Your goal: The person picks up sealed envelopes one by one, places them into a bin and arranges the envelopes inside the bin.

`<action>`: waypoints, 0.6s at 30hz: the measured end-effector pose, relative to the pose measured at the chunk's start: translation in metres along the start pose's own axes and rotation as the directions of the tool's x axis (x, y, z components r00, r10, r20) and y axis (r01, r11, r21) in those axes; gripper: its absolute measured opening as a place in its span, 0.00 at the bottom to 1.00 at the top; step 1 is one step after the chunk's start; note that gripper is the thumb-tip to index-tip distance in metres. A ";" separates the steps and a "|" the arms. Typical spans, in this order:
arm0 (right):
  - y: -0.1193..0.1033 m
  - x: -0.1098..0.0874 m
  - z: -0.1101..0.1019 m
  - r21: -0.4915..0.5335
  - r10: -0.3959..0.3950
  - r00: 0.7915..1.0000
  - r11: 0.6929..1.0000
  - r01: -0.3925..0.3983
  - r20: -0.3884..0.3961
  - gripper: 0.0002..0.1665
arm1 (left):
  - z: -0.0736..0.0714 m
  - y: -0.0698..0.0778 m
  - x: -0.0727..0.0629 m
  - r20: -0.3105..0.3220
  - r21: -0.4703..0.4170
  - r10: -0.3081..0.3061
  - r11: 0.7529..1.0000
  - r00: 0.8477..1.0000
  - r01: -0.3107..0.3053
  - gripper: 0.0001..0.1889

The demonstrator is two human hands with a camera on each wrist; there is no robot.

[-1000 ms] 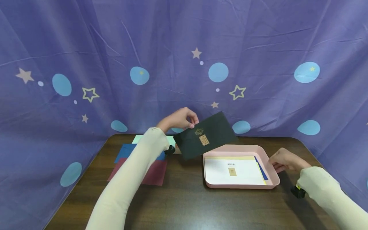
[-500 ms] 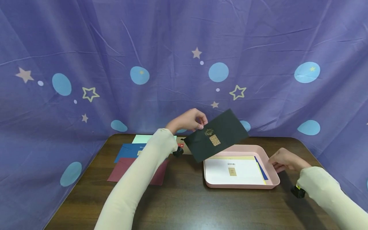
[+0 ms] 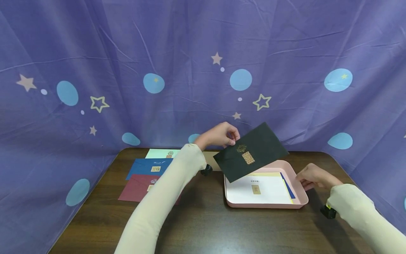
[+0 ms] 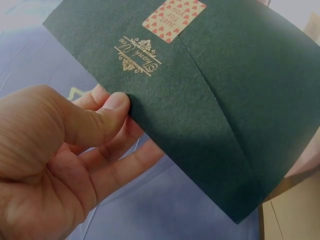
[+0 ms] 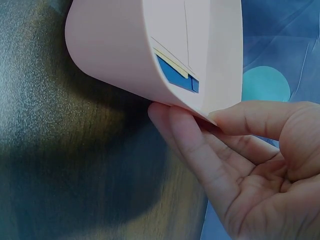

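Note:
My left hand [image 3: 220, 135] pinches a dark green envelope [image 3: 264, 150] by its upper long edge, thumb on the near face. The envelope hangs tilted over the back left of a pink tray [image 3: 268, 206]. In the left wrist view it carries gold "Thank You" lettering and a "just for you" sticker [image 4: 174, 19] with red hearts. Inside the tray a white envelope [image 3: 241, 192] lies on top, with yellow and blue edges [image 3: 288, 187] showing beneath it. At the tray's right side my right hand [image 3: 318, 176] grips the rim between thumb and fingers.
On the table's left lie a maroon envelope [image 3: 133, 188], a blue envelope [image 3: 139, 167] and a pale green envelope [image 3: 155, 153], overlapping. A brown envelope [image 3: 211, 160] lies behind my left wrist, partly hidden. A purple curtain [image 3: 190, 53] hangs behind the wooden table [image 3: 215, 229].
My left hand has carried the dark green envelope rightward, so it now overlaps the tray's left part in the head view. The right hand and the tray have stayed in place.

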State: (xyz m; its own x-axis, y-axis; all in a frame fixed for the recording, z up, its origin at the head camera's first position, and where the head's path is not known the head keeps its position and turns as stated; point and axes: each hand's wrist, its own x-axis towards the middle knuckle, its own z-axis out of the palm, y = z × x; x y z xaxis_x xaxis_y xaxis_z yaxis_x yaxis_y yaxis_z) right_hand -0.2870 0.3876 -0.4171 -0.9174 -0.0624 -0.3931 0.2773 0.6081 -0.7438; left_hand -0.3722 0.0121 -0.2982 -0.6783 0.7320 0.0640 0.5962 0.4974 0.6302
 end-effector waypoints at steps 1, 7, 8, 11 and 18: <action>0.000 0.000 0.000 0.001 0.000 1.000 1.000 0.000 0.000 0.19 | 0.001 0.001 0.001 -0.001 -0.001 -0.001 1.000 1.000 0.001 0.04; 0.000 0.000 0.000 -0.007 -0.007 1.000 1.000 0.007 0.006 0.19 | 0.009 0.004 0.008 -0.001 -0.010 0.016 1.000 1.000 -0.016 0.04; 0.001 0.000 0.000 -0.009 -0.007 1.000 1.000 0.008 0.007 0.19 | 0.010 0.004 0.009 0.000 -0.013 0.020 1.000 1.000 -0.020 0.04; 0.001 0.001 0.000 -0.003 0.000 1.000 1.000 0.000 0.001 0.18 | 0.014 0.004 0.011 0.004 -0.016 0.030 0.999 1.000 -0.030 0.04; 0.002 0.001 0.001 0.011 0.000 1.000 1.000 0.000 0.002 0.19 | 0.024 0.006 0.015 0.030 0.003 0.028 1.000 0.999 -0.028 0.06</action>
State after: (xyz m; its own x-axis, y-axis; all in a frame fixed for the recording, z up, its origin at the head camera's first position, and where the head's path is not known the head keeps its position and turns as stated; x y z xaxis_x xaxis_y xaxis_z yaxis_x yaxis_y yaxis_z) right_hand -0.2877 0.3880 -0.4192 -0.9166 -0.0640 -0.3945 0.2807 0.5997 -0.7494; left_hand -0.3680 0.0371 -0.3118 -0.6482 0.7593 0.0580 0.6162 0.4782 0.6258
